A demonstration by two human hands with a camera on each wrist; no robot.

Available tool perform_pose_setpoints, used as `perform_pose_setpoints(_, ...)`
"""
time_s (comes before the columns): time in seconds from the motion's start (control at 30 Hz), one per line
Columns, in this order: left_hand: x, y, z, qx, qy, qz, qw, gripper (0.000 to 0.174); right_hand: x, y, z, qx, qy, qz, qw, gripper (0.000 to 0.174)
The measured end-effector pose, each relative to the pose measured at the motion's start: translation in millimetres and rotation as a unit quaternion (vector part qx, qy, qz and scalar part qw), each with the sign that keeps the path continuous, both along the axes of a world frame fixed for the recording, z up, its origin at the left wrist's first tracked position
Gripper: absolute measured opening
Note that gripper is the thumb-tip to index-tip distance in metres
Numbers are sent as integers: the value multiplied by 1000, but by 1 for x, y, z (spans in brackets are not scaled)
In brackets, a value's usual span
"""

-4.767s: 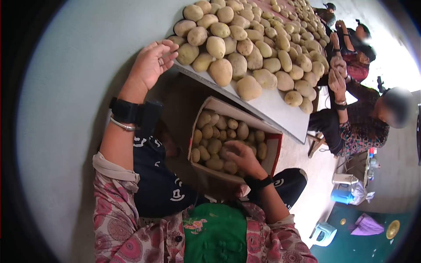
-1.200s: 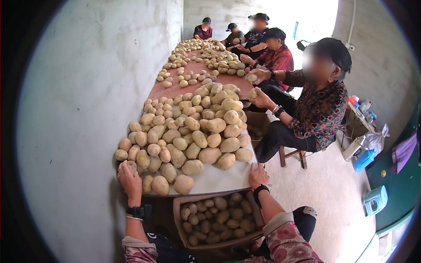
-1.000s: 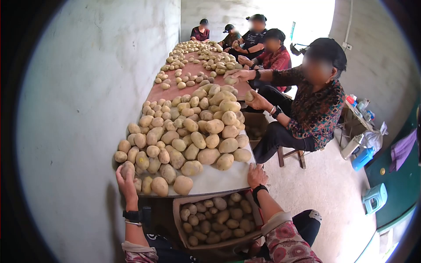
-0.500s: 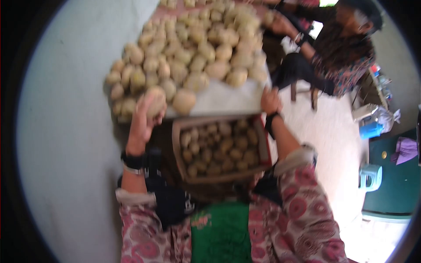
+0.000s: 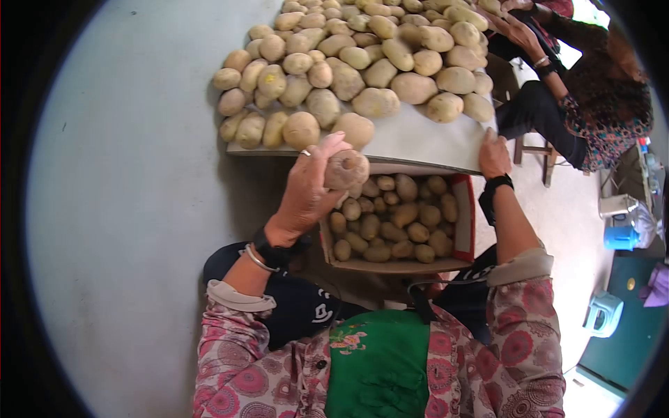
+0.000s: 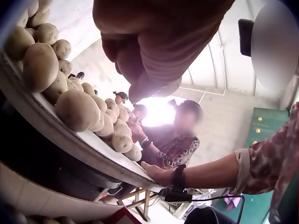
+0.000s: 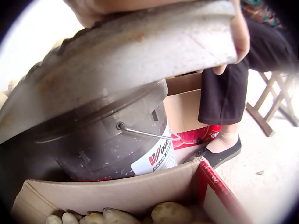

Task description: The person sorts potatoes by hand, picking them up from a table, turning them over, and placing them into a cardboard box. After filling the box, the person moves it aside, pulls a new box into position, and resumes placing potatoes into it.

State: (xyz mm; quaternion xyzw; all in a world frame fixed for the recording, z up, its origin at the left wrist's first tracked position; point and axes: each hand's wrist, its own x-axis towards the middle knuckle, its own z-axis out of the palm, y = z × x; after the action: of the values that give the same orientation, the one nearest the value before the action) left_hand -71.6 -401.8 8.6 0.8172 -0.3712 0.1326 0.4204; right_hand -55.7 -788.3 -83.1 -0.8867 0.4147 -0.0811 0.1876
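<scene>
My left hand (image 5: 303, 191) holds a potato (image 5: 346, 171) in front of the table's near edge, over the left end of a cardboard box. In the left wrist view that hand (image 6: 154, 42) looms large at the top and mostly hides the potato. My right hand (image 5: 495, 155) grips the near right corner of the white table (image 5: 418, 145). The right wrist view shows its fingers (image 7: 240, 35) curled over the table's edge (image 7: 131, 58). A heap of potatoes (image 5: 345, 76) covers much of the tabletop, some lying close to the near edge.
Below the table edge stands the cardboard box (image 5: 465, 217) with many potatoes inside. A lidded bucket (image 7: 112, 144) with a wire handle is under the table. Another person (image 5: 603, 111) sits at the right side. A wall (image 5: 125, 174) runs along the left.
My left hand has taken a potato from the table's left corner and brought it back and rightward, toward the box. My right hand stays at the table corner; the head view has tipped downward.
</scene>
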Motion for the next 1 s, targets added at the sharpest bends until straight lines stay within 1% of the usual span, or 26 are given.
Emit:
perform_pose_setpoints(0.03, 0, 0, 2, -13, -30, 1, 999, 69, -3, 5, 9, 7, 10, -2, 1000, 66)
perform_pose_setpoints(0.07, 0, -2, 3, -20, -26, 8, 999, 65, -6, 8, 12, 6, -4, 10, 1000, 67)
perform_pose_setpoints(0.2, 4, -1, 5, -16, -77, 30, 996, 66, -6, 12, 18, -2, 0, 8, 1000, 66)
perform_pose_setpoints(0.27, 4, -1, 8, 35, -141, 43, 988, 60, -8, 12, 18, -5, 5, 12, 1000, 67)
perform_pose_setpoints(0.3, 5, -2, 10, 34, -141, 45, 988, 60, -7, 11, 18, -6, 10, 14, 1000, 67)
perform_pose_setpoints(0.37, 5, -1, 12, 60, -179, 58, 980, 55, -4, 10, 16, 0, 3, 16, 1000, 67)
perform_pose_setpoints(0.4, 5, 0, 11, 62, -176, 55, 981, 55, -6, 8, 14, 5, -1, 15, 1000, 67)
perform_pose_setpoints(0.47, 9, -2, 9, 75, -207, 75, 973, 50, -6, 8, 15, 0, 6, 9, 1000, 67)
perform_pose_setpoints(0.8, 10, -7, 7, 78, -218, 68, 970, 50, -5, 8, 14, -1, 17, 9, 1000, 67)
perform_pose_setpoints(0.9, 10, -10, 1, 48, -197, 62, 977, 53, -6, 9, 16, -1, 18, 10, 1000, 67)
perform_pose_setpoints(0.93, 8, -12, -1, -9, -87, 55, 995, 52, -6, 10, 17, 0, 16, 9, 1000, 67)
perform_pose_setpoints(0.97, 5, -14, -1, -65, 23, 46, 997, 51, -8, 11, 18, 1, 13, 11, 1000, 66)
perform_pose_setpoints(1.0, 3, -16, -1, -66, 20, 46, 997, 51, -8, 11, 18, 2, 10, 13, 1000, 66)
